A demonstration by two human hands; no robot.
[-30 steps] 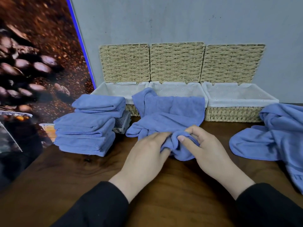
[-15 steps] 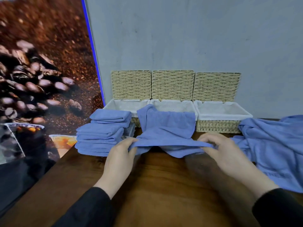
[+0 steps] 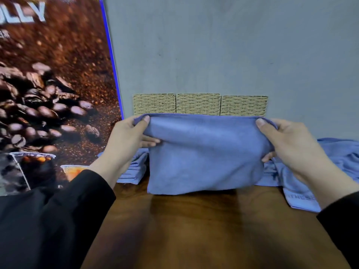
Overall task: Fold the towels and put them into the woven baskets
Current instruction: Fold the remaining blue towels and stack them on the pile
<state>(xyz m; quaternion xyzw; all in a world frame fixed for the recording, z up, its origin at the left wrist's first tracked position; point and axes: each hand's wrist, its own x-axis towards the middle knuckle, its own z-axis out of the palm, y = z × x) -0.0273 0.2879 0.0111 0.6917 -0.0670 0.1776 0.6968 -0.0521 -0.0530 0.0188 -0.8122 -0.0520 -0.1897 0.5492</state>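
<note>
A blue towel (image 3: 204, 154) hangs spread out in the air in front of me, its lower edge just touching the wooden table (image 3: 194, 230). My left hand (image 3: 126, 140) pinches its upper left corner and my right hand (image 3: 287, 140) pinches its upper right corner. Behind the towel, only the raised lids of the three woven baskets (image 3: 198, 103) show against the wall; the basket bodies are hidden. A stack of folded blue towels (image 3: 134, 169) peeks out at the left. A heap of unfolded blue towels (image 3: 334, 162) lies at the right.
A large coffee-bean poster (image 3: 54, 94) stands along the left side. A grey wall (image 3: 213, 45) closes the back. Bare wooden table stretches between me and the towel.
Both hands have lifted the towel from the table and pulled it wide apart, so it now hangs flat and covers the baskets. The view has tilted upward.
</note>
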